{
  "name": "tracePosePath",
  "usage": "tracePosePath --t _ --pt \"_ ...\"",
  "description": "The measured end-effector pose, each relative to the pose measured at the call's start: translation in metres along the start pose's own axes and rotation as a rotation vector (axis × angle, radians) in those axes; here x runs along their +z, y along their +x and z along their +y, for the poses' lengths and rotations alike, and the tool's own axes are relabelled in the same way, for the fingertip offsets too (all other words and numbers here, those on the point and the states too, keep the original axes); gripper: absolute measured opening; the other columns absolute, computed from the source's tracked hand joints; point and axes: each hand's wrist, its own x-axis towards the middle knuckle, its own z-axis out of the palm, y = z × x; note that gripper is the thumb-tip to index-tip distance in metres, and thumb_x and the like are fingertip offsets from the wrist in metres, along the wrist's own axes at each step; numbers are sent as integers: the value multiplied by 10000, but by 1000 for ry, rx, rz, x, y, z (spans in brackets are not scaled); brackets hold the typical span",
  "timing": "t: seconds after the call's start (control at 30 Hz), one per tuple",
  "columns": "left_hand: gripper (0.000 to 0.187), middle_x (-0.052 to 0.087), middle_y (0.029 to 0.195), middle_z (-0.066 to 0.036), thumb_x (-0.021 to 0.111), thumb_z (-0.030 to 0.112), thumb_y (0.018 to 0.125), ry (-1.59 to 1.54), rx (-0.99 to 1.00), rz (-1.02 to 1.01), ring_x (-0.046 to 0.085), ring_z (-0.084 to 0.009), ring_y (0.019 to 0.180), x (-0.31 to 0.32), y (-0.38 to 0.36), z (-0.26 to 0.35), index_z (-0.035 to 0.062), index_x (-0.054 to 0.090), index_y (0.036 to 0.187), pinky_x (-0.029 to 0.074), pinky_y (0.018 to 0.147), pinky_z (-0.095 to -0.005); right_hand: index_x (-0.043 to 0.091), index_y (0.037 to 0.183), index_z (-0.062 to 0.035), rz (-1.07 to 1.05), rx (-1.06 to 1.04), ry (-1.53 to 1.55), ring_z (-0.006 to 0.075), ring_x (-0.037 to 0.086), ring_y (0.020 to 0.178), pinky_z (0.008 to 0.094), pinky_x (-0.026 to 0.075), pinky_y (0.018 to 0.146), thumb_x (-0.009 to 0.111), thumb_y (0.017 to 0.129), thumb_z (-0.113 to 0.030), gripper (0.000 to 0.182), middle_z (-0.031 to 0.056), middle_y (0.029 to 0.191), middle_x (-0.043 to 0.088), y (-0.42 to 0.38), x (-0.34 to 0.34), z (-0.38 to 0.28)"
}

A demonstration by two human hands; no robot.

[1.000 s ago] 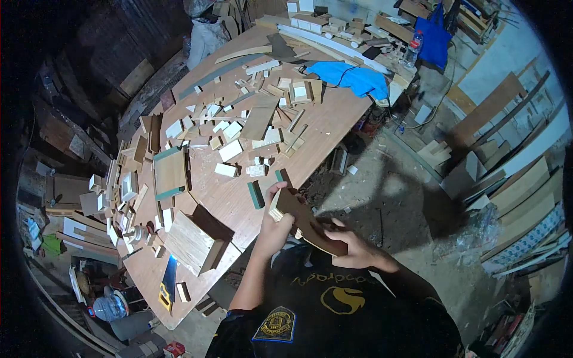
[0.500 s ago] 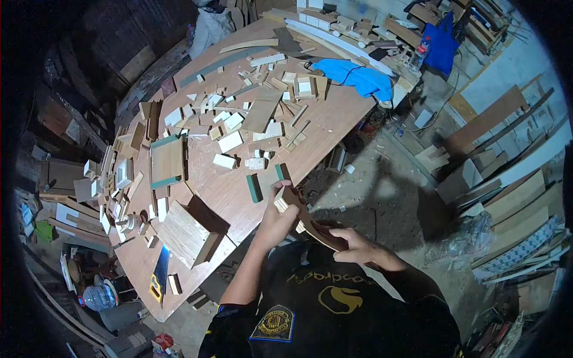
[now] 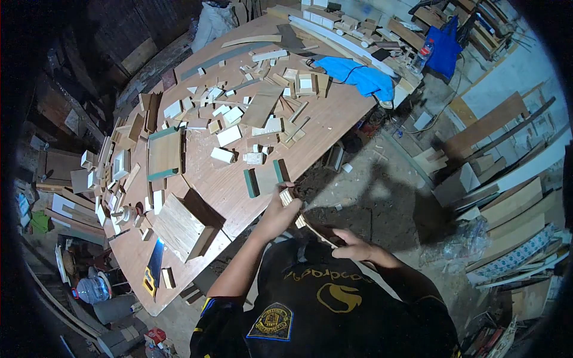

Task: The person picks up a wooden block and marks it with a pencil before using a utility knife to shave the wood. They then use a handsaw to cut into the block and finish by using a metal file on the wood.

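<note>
My left hand (image 3: 278, 213) is closed around one end of a wooden piece (image 3: 300, 222), just off the table's near edge. The piece is turned nearly edge-on, with a thicker, layered-looking pale part by my left thumb and a thin strip running toward the right. At its other end my right hand (image 3: 354, 245) grips it, close to my dark shirt. Two short green blocks (image 3: 252, 183) stand on the table just beyond my left hand. Further left is a wooden box-like piece (image 3: 182, 230).
The wooden table (image 3: 209, 179) carries many offcuts, a green-edged panel (image 3: 165, 153) and a handsaw (image 3: 153, 268) near its front corner. Blue cloth (image 3: 355, 76) lies at the far right edge. Boards (image 3: 516, 206) lean along the right side, and a water bottle (image 3: 95, 293) is at lower left.
The wooden piece has been turned in my hands, so its broad brown face now shows less and its pale edge more. Both hands keep their grip. The view has shifted slightly.
</note>
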Motion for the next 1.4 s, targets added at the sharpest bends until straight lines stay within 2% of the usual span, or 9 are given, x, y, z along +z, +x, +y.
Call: tracePosePath --t 0.1,0.4,0.6,0.67,0.7,0.8,1.07,1.17,1.4 --pt "498 537 856 -76 551 190 854 31 -5 -18 514 -130 756 0 7 3 14 322 1260 452 692 -286 415 1323 36 -36 52 133 236 469 1127 353 369 966 661 743 -288 708 177 1264 471 -1 -3 -14" --pt "561 572 1002 -157 546 319 854 240 -34 -101 550 -218 940 3 30 3 -18 359 1261 433 869 -330 448 1294 26 -69 50 48 283 410 1199 365 305 1024 617 773 -247 612 185 1297 452 2 -17 -6" --pt "723 543 1130 -206 555 377 839 300 -78 -235 522 -251 1054 3 48 2 -95 295 1321 402 948 -335 485 1265 11 -37 204 -13 271 417 1193 358 313 1017 629 745 -269 608 186 1248 484 4 -24 27" --pt "768 533 1168 -221 555 394 838 522 -162 -455 513 -250 1088 0 57 -11 -108 270 1346 399 962 -338 537 1094 6 -101 56 -136 129 485 889 286 408 783 572 724 -131 397 40 928 557 -1 -24 -12" --pt "569 593 1051 -98 551 333 875 625 -189 -404 543 -155 972 5 53 -5 -36 393 1279 448 867 -300 533 1100 6 -175 80 -16 130 487 898 288 409 793 575 729 -138 399 50 953 555 -2 -25 -17" --pt "851 536 1209 -242 557 460 812 484 -206 -477 533 -272 1100 6 53 18 -127 267 1355 409 965 -340 529 1119 11 16 127 107 139 489 907 286 407 808 576 737 -143 415 65 996 555 -4 -22 14" --pt "692 598 1102 -165 541 526 804 714 -210 -781 581 -210 949 11 68 28 -27 524 1219 495 802 -328 498 1148 -2 -185 -18 8 176 468 919 314 396 836 594 797 -238 434 67 973 516 -4 -22 1" --pt "689 606 1103 -142 512 596 779 815 -244 -790 594 -217 849 14 75 30 15 608 1138 500 780 -323 442 1324 -48 -190 118 97 166 471 1067 316 376 929 553 801 -135 542 91 1146 543 -7 -19 -12" --pt "665 574 1187 -141 544 542 788 873 -196 -813 572 -240 999 6 97 25 13 575 1189 441 917 -327 515 1104 12 22 -15 -128 154 496 802 315 430 731 608 779 -225 414 70 850 537 -3 -14 -29"
